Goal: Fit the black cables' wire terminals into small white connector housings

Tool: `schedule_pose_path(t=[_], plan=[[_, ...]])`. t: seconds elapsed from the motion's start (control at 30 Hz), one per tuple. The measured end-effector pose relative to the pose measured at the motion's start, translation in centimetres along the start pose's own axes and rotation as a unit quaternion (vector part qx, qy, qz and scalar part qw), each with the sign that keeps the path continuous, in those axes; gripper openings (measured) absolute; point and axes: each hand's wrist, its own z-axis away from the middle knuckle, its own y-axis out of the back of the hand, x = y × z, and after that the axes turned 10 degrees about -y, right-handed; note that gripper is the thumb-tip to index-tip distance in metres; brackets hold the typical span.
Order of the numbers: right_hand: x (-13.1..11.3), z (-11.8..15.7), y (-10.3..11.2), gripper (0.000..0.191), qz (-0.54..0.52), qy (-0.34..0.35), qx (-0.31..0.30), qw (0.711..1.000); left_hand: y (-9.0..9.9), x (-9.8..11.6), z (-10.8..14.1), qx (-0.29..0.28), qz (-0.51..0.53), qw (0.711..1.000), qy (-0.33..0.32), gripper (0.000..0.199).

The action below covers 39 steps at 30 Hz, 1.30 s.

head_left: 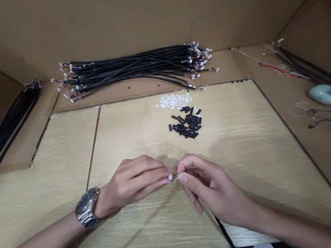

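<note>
My left hand [141, 178], with a watch at its wrist, pinches a small white connector [170, 177] between thumb and fingers. Against it, the fingertips of my right hand [214, 183] are closed on thin coloured wires [175, 173] that run into the connector. A black cable [222, 230] hangs from under my right hand over the table's front edge. Just beyond both hands lie a loose heap of short black tubes [192, 122] and a pile of small white connector housings [172, 101]. My fingers partly hide the wire ends.
A thick bundle of black cables [131, 66] with white connectors lies along the back cardboard wall. More black cables rest at the left [6, 132] and right sides. On the right ledge are a pale green case [326, 94], glasses [330, 112] and a red-handled thin tool [279, 69].
</note>
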Motion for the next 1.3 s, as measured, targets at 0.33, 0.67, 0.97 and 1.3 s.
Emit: schedule_pose_path(t=[0.33,0.67,0.97,1.3], plan=[[0.1,-0.1,0.6,0.010,0.194,0.182,0.105,0.958,-1.7,1.3,-0.4,0.041,0.480,0.781,0.398,0.010],[-0.2,-0.2,1.2,0.017,0.264,0.249,0.098,0.926,-1.8,0.8,-0.2,0.048,0.614,0.659,0.431,0.008],[-0.9,0.0,1.6,0.008,0.165,0.106,0.001,0.981,-1.5,0.5,-0.2,-0.002,0.602,0.673,0.429,0.005],[-1.1,-0.2,2.1,0.012,0.293,0.234,0.010,0.927,-1.3,-0.5,0.0,-0.053,0.635,0.647,0.419,0.008]])
